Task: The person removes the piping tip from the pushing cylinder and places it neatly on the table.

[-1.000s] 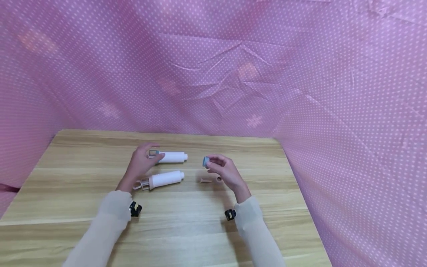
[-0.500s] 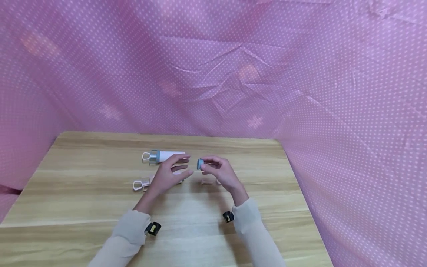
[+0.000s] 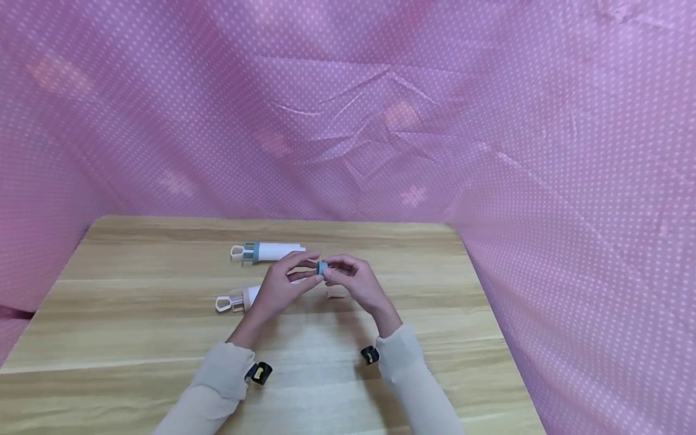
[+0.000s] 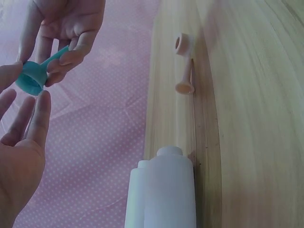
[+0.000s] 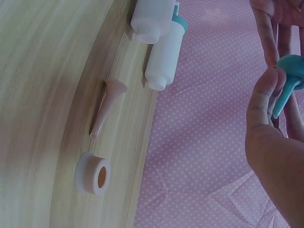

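Note:
Both hands meet above the table around a teal nozzle [image 4: 31,78], a flared cup with a thin spout. My right hand [image 3: 361,287] pinches it from the spout side, the spout [image 5: 284,97] running between its fingers. From the other side, my left hand [image 3: 283,287] pinches the wide rim between thumb and fingertips. Whether a separate ring sits on that rim is hard to tell. Behind the hands lies a white syringe-like tube with teal collar [image 3: 277,251] and loop handle. A second tube with pale pink collar [image 3: 252,296] is partly hidden by the left hand.
On the wooden table [image 3: 315,386] lie a pale pink nozzle [image 5: 107,107] and a pale pink ring cap [image 5: 95,173], below the right hand. Pink dotted cloth [image 3: 348,121] encloses the table's back and sides.
My left hand has left the teal-collared tube and moved right to the teal nozzle, taking its rim. The right hand has brought the nozzle slightly left.

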Demonstrator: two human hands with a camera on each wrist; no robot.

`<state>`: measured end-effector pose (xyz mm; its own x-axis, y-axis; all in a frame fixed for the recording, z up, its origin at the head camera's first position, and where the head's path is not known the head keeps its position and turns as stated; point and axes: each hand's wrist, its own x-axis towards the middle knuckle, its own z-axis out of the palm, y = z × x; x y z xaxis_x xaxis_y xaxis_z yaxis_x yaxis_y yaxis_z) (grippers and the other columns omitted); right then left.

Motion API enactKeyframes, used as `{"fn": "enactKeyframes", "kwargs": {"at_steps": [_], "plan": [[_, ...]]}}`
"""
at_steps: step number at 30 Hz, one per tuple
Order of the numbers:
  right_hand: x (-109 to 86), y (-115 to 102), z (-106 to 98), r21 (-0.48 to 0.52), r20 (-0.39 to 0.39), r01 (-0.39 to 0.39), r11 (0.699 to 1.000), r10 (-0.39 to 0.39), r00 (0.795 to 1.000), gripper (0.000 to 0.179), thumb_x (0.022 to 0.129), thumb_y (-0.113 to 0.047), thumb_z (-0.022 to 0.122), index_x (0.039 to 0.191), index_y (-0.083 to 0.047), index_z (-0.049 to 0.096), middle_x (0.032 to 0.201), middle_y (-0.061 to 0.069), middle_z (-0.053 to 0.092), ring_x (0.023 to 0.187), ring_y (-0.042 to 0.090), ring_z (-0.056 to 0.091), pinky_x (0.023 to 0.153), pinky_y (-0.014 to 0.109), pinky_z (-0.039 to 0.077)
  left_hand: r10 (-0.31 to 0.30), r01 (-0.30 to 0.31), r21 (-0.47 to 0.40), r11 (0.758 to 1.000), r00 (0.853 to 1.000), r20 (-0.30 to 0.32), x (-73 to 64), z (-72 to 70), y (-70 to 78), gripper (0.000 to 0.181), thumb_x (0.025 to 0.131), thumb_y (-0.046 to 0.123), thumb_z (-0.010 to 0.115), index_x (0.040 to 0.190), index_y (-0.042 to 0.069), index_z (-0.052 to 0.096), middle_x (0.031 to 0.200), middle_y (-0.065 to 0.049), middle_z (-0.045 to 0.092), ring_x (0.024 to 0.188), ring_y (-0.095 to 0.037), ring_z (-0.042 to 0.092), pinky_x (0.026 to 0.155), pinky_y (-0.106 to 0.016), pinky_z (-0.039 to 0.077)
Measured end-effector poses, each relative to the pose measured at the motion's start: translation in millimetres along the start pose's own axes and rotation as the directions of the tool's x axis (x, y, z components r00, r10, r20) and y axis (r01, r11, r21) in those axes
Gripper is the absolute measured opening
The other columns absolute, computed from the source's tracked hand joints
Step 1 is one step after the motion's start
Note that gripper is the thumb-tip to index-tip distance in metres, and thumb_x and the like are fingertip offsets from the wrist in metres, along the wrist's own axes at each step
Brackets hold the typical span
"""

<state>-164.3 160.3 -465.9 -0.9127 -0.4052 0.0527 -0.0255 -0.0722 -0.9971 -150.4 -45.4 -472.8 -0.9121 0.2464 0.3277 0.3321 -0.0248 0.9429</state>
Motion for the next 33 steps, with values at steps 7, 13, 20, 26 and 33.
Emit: {"fn": "enactKeyframes", "kwargs": {"at_steps": [7,13,20,26,33], "plan": [[-1.6,1,1,0.013,0.032,0.011,1.000,-0.011,0.999,0.030,0.098,-0.003,0.065,0.124,0.012,0.061,0.108,0.013,0.067,0.091,0.021,0.068,0.088,0.048,0.058,-0.013,0.012,0.012,1.000,1.000,0.006,-2.9,0.6,1.8,0.033,0.088,0.005,0.079,0.119,0.004,0.070,0.116,-0.010,0.065,0.110,-0.027,0.063,0.094,-0.038,0.056],[-1.3,3,-2,0.007,0.050,0.019,1.000,-0.019,0.999,0.029,0.100,-0.005,0.063,0.124,0.010,0.061,0.111,0.014,0.067,0.095,0.028,0.067,0.087,0.045,0.059,-0.004,0.004,0.007,1.000,1.000,0.005,-2.3,1.3,5.3,0.033,0.087,0.002,0.079,0.119,0.002,0.070,0.115,-0.012,0.064,0.111,-0.030,0.063,0.094,-0.040,0.056],[-2.6,3,-4,0.016,0.067,0.016,1.000,-0.017,0.998,0.029,0.101,-0.007,0.062,0.125,0.009,0.061,0.109,0.010,0.067,0.096,0.026,0.067,0.087,0.042,0.059,-0.013,0.013,0.026,1.000,1.000,0.006,0.2,1.4,12.8,0.035,0.087,-0.007,0.076,0.120,-0.006,0.066,0.116,-0.017,0.063,0.111,-0.034,0.062,0.094,-0.044,0.056],[-5.1,7,-4,0.039,0.060,-0.020,0.999,0.018,0.998,0.029,0.102,-0.009,0.061,0.124,0.009,0.061,0.103,0.008,0.069,0.091,0.026,0.068,0.084,0.037,0.059,-0.029,0.029,0.024,0.999,1.000,-0.001,-3.6,1.7,37.1,0.032,0.088,-0.007,0.074,0.119,-0.006,0.066,0.115,-0.019,0.064,0.110,-0.035,0.062,0.095,-0.043,0.055],[-7.0,6,-3,0.062,0.003,-0.031,0.998,0.031,1.000,0.025,0.102,-0.005,0.059,0.120,0.011,0.061,0.095,0.006,0.068,0.082,0.017,0.066,0.081,0.032,0.059,-0.024,0.024,0.029,0.999,1.000,-0.011,-4.0,-4.1,20.1,0.033,0.089,0.002,0.077,0.121,0.001,0.068,0.118,-0.013,0.064,0.111,-0.030,0.063,0.094,-0.039,0.056]]}}
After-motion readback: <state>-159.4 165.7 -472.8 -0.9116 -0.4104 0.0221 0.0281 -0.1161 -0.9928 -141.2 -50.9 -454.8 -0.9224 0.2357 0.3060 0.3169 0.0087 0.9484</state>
